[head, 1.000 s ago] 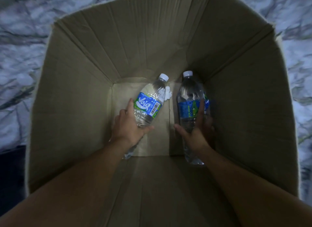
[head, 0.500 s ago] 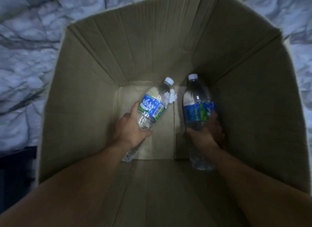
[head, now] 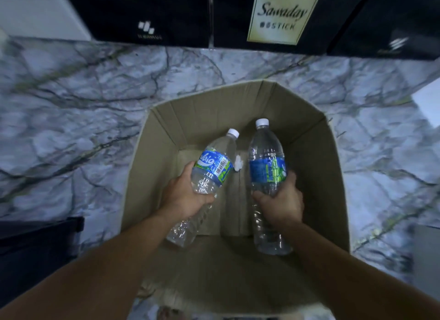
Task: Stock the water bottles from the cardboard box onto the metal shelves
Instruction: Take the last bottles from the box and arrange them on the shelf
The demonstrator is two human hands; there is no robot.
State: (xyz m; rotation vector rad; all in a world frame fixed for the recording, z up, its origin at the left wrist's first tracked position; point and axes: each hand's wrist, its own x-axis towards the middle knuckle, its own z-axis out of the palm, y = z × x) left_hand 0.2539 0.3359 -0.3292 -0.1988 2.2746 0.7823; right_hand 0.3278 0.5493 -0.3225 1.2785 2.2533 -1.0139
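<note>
1. Two water bottles are sitting in the person's hands, above the open cardboard box (head: 333,176). The left bottle (head: 209,172) is leaning w/ its white cap toward the far right; the right bottle (head: 267,172) is lying nearly straight, cap pointing far.
2. Both are looking full of clear water, so prob. fairly heavy for one hand each. Thin clear plastic w/ ribs, so it's likely giving a bit under squeeze, not fragile. The smooth label band is prob. the slippery part.
3. The left hand (head: 188,198) is wrapping the left bottle just below its blue label, thumb on top, fingers closed round the ribbed middle. The right hand (head: 283,200) is clasping the right bottle at and below its label, also closed tight on it.
4. The ribbed waist is looking like the best place to hold; the base ends are hanging toward the near side, unsupported.
5. Box interior: only a small white scrap (head: 238,165) is showing on the bottom, btwn the bottles.
6. The box is standing on a marbled grey floor (head: 71,129). Far side: dark cartons (head: 152,14), one w/ a cream label. No metal shelves are showing in view.
</note>
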